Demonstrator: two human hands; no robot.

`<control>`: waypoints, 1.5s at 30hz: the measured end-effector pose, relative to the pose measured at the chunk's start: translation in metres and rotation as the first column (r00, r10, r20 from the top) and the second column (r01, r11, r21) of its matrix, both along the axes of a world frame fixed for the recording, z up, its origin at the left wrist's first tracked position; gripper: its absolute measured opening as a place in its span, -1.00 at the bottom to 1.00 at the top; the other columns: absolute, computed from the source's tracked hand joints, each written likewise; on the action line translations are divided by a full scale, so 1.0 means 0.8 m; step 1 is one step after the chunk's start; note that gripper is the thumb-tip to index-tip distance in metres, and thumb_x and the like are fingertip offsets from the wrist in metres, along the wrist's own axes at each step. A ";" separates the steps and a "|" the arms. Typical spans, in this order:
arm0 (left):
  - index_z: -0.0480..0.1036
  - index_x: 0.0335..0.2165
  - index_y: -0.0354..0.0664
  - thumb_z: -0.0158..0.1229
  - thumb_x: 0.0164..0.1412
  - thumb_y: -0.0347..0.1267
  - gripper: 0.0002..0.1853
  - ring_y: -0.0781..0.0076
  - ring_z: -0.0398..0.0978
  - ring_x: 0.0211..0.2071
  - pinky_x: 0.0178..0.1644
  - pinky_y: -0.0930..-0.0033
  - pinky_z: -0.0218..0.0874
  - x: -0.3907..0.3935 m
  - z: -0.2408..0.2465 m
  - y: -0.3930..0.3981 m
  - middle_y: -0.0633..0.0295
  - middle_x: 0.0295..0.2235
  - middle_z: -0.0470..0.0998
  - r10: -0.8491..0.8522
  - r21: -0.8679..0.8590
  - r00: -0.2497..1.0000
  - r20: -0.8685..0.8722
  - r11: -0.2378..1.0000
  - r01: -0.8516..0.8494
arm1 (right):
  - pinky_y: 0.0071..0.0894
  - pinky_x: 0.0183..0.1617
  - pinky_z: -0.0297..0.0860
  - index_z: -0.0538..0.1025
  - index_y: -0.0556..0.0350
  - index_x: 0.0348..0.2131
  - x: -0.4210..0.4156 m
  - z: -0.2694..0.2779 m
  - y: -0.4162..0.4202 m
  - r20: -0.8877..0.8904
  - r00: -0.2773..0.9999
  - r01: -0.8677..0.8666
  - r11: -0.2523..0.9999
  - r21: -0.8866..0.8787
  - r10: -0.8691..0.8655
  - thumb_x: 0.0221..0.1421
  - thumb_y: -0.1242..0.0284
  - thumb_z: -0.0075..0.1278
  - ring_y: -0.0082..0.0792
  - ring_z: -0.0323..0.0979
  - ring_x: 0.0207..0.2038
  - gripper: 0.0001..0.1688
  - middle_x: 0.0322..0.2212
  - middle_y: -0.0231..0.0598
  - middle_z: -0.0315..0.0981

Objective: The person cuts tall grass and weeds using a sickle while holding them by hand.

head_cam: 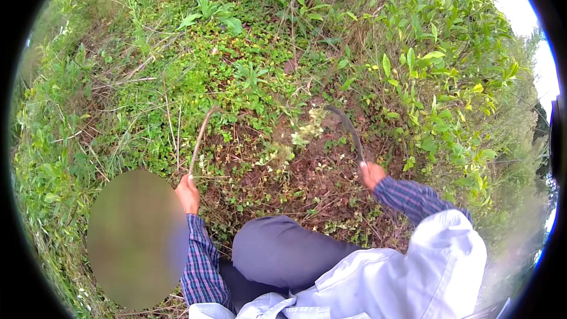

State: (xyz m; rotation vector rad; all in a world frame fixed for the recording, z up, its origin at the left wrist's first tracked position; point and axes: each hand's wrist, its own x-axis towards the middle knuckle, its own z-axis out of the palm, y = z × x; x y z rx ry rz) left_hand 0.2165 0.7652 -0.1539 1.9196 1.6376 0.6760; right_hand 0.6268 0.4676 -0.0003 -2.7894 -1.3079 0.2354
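Observation:
My left hand [189, 193] is closed around the lower end of a thin, bent wooden stick [200, 138], whose tip points up over low green weeds [186, 84]. My right hand [372, 174] grips a dark curved sickle [350, 129]; its blade arcs up and to the left. Between the two tools, pale-leaved weed cuttings [308, 128] look blurred above a patch of reddish-brown soil [328, 159]. The handle of the sickle is mostly hidden in my fist.
Leafy shrubs [434, 71] rise on the right. A broad-leaved plant [217, 14] grows at the top, and dry stalks lie at the left. My bent knee [288, 250] in dark trousers is close below the soil patch. A blurred oval hides part of the lower left.

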 end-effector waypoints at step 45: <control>0.40 -0.22 -0.43 -0.08 0.18 -0.43 -0.73 0.65 0.11 -0.72 -0.67 0.48 -0.11 0.033 0.007 -0.017 0.32 -0.70 0.32 0.014 0.247 0.853 0.521 0.955 -0.167 | -0.10 -0.55 0.25 0.38 0.29 -0.49 -0.090 -0.118 0.386 -0.497 0.867 0.191 0.913 0.361 0.016 0.18 0.33 -0.32 -0.07 0.33 -0.64 -0.61 -0.70 -0.03 0.31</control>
